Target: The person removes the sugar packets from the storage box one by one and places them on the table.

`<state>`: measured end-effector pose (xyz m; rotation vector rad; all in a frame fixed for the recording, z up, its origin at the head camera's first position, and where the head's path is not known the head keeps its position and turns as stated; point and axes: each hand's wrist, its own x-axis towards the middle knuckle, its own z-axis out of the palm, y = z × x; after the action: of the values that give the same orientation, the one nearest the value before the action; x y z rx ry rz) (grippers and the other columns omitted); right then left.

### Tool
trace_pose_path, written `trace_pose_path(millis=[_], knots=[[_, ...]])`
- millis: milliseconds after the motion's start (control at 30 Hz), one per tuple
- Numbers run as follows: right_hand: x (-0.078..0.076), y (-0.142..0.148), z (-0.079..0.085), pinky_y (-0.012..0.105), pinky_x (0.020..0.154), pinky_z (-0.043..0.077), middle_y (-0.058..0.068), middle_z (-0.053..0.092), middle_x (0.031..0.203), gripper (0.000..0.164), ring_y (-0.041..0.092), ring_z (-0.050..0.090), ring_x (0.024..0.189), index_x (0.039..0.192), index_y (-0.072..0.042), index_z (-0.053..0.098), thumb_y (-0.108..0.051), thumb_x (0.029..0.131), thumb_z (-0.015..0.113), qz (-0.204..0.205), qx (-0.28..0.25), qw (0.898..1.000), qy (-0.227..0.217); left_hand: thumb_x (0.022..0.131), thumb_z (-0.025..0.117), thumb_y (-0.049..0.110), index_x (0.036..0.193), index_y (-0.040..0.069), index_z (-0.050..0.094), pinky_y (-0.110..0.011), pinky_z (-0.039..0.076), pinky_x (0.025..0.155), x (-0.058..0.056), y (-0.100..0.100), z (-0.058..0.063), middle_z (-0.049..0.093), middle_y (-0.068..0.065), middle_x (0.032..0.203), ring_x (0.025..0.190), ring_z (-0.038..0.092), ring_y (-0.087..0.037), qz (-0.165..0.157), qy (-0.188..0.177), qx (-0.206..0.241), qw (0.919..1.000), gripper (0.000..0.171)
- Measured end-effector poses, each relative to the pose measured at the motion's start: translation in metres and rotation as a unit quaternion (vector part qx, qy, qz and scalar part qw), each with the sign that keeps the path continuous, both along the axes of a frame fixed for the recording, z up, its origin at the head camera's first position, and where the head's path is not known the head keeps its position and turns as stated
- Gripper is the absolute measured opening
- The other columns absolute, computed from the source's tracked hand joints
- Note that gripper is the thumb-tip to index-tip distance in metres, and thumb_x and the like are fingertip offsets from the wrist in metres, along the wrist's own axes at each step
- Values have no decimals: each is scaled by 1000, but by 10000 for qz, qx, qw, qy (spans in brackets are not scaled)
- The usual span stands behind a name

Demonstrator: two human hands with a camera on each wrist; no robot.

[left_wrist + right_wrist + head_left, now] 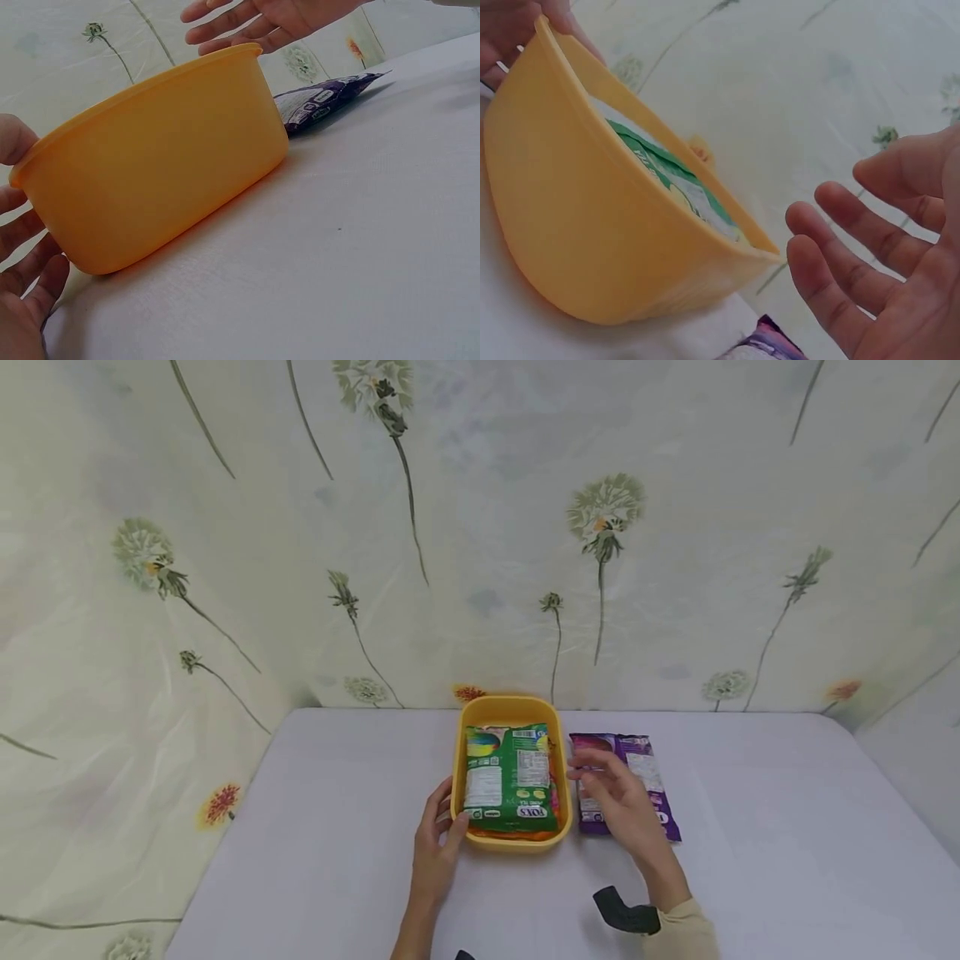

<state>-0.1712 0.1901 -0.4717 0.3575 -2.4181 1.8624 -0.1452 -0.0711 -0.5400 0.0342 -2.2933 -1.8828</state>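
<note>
A yellow plastic tub (519,846) stands on the white table, with a green snack bag (498,785) lying face up inside it. An orange edge of packaging (510,836) shows beneath the green bag. My left hand (435,856) holds the tub's near left corner, thumb at the rim and fingers along the outer wall. Off the tub's right side hovers my right hand (626,806), fingers loosely bent and holding nothing. Flat on the table below it lies a purple snack bag (647,766), partly hidden by that hand.
The table (787,843) reaches back to a curtain (480,527) printed with dandelions, close behind the tub. A black strap end (626,917) sticks out from my right wrist beside the beige sleeve (682,935).
</note>
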Motion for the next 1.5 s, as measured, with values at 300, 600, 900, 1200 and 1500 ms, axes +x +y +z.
trace_pose_path(millis=[300,600,900,1200,1500], knots=[[5,-12,10,28,92,51,13,47,139,37,33,51,125,133,-14,46,-20,97,51,576,239,9971,-438,93,58,31,140,37,37,-23,44,98,0,-1,1,45,14,141,120,49,-9,-23,-86,54,9999,53],[7,-25,15,50,97,46,11,40,145,40,40,44,131,135,-12,43,-21,98,51,685,627,9936,-635,93,58,27,141,33,38,-26,45,98,0,-1,5,46,9,142,120,50,-12,7,-62,20,10000,52],[13,-38,20,51,101,42,13,28,153,44,42,34,137,138,-20,39,-22,97,53,824,911,9887,-856,93,57,17,143,15,38,-28,45,97,10,0,35,46,-5,143,121,51,-23,-136,-74,41,9999,53],[20,-60,21,44,98,46,17,18,156,39,40,33,138,132,-14,47,-17,95,55,457,1532,9849,-666,93,58,25,141,29,39,-26,46,96,0,-1,2,47,5,141,119,52,-15,-22,0,41,10000,52],[18,-71,25,64,103,31,20,17,156,38,43,22,141,131,-18,48,-25,94,56,147,2426,9664,-841,93,58,28,140,34,38,-23,45,96,-1,-2,0,46,12,140,119,51,-10,-64,-39,107,9999,52]])
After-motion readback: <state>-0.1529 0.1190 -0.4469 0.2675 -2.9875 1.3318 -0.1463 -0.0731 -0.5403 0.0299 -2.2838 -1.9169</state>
